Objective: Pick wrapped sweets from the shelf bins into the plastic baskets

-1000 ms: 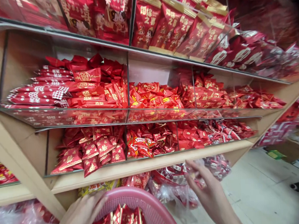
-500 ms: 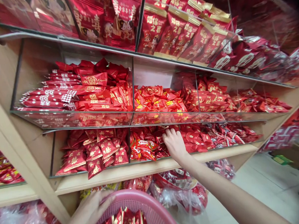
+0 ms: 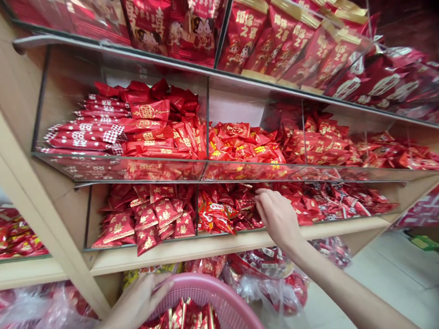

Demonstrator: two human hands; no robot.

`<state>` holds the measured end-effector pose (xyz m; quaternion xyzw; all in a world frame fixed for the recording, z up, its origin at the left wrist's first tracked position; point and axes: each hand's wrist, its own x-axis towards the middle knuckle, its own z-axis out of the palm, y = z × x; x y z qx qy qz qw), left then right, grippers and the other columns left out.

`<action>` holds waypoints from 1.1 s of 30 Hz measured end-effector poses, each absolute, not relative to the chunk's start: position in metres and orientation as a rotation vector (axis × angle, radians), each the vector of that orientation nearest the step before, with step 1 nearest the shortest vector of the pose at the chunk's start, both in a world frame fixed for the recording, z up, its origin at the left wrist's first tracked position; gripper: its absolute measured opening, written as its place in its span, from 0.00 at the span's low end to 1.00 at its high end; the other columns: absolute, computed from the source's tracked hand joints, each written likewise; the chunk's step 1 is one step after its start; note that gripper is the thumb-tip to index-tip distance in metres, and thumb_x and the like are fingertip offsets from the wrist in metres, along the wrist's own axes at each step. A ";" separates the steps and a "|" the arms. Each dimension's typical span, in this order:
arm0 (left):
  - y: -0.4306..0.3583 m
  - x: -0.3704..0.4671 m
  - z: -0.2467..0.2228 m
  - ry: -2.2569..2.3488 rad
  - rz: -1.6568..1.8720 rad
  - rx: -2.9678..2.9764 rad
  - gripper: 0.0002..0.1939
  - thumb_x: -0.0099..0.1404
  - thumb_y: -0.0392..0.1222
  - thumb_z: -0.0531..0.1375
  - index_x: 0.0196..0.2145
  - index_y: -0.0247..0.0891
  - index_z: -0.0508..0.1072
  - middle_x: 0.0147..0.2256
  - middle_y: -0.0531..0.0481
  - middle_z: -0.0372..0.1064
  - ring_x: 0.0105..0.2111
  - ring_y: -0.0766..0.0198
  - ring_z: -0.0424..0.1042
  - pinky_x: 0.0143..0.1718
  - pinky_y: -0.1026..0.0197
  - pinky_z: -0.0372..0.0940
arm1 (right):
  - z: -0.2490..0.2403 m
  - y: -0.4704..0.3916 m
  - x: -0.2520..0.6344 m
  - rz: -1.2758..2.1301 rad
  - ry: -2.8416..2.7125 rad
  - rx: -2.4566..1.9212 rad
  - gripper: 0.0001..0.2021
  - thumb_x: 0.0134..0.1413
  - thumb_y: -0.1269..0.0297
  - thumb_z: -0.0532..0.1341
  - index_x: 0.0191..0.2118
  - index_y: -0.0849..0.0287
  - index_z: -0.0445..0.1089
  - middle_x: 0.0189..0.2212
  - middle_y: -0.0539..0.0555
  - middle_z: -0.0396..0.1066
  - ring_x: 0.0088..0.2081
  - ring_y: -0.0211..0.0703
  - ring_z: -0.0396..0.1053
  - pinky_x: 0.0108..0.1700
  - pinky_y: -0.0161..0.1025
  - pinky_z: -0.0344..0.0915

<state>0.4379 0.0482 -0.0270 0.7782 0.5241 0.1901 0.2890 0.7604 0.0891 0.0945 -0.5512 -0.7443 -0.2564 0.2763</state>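
My right hand (image 3: 278, 218) is at the lowest shelf bin, its fingers curled together over dark red candy packets (image 3: 246, 200). What they hold, if anything, is hidden behind the fingers. Just left of it lie brighter red-orange packets (image 3: 217, 212). My left hand (image 3: 140, 298), slightly blurred, grips the left rim of a pink plastic basket (image 3: 227, 293), fingers lying along the edge. Inside the basket are several shiny red packets with gold edges (image 3: 190, 322).
Clear dividers split the wooden shelf (image 3: 224, 247) into bins. Red square packets (image 3: 146, 221) overhang the front edge at left. Above, another bin row has a transparent front panel (image 3: 160, 168). Bagged sweets (image 3: 275, 285) sit under the shelf, beside the tiled floor (image 3: 390, 278).
The view has shifted, so the shelves sit further right. My right hand's fingers have drawn more closely together over the packets. My left hand stays at the basket rim.
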 end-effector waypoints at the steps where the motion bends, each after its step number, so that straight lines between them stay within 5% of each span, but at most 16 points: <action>1: 0.048 0.438 -0.027 1.404 0.514 2.088 0.20 0.64 0.56 0.48 0.41 0.48 0.76 0.39 0.53 0.76 0.41 0.57 0.73 0.44 0.63 0.64 | 0.093 0.081 0.759 -0.519 -1.932 -1.395 0.08 0.60 0.68 0.50 0.36 0.60 0.65 0.41 0.60 0.69 0.42 0.48 0.65 0.43 0.43 0.59; 8: 0.045 0.440 -0.025 1.397 0.516 2.070 0.22 0.64 0.56 0.47 0.40 0.45 0.76 0.36 0.51 0.77 0.37 0.57 0.73 0.41 0.63 0.63 | 0.088 0.037 0.738 0.918 -1.332 -1.306 0.14 0.47 0.52 0.62 0.27 0.58 0.63 0.21 0.47 0.64 0.24 0.36 0.61 0.29 0.35 0.58; 12: 0.043 0.440 -0.020 1.397 0.493 2.110 0.22 0.65 0.55 0.46 0.38 0.44 0.76 0.33 0.52 0.76 0.35 0.58 0.73 0.36 0.65 0.61 | 0.077 0.025 0.723 1.246 -1.243 -1.274 0.16 0.45 0.52 0.64 0.27 0.59 0.63 0.23 0.46 0.62 0.25 0.33 0.58 0.30 0.33 0.56; 23: 0.041 0.437 -0.026 1.371 0.485 2.072 0.20 0.65 0.53 0.48 0.39 0.43 0.76 0.32 0.51 0.76 0.33 0.58 0.72 0.36 0.63 0.59 | 0.034 0.019 0.669 1.464 -1.693 -0.981 0.10 0.58 0.57 0.54 0.33 0.58 0.61 0.27 0.47 0.62 0.29 0.35 0.58 0.33 0.33 0.58; 29: 0.050 0.435 -0.034 1.245 0.519 1.929 0.23 0.64 0.55 0.48 0.31 0.37 0.75 0.28 0.52 0.72 0.28 0.62 0.67 0.31 0.65 0.57 | 0.013 0.033 0.635 1.189 -2.481 -0.776 0.06 0.59 0.67 0.51 0.34 0.58 0.65 0.32 0.49 0.67 0.34 0.36 0.64 0.37 0.34 0.60; 33: 0.054 0.435 -0.039 1.352 0.551 1.789 0.27 0.63 0.61 0.46 0.21 0.35 0.67 0.19 0.55 0.59 0.22 0.66 0.57 0.26 0.65 0.52 | -0.001 0.033 0.601 0.834 -3.022 -0.620 0.07 0.57 0.71 0.52 0.35 0.58 0.67 0.32 0.51 0.71 0.33 0.39 0.67 0.35 0.35 0.62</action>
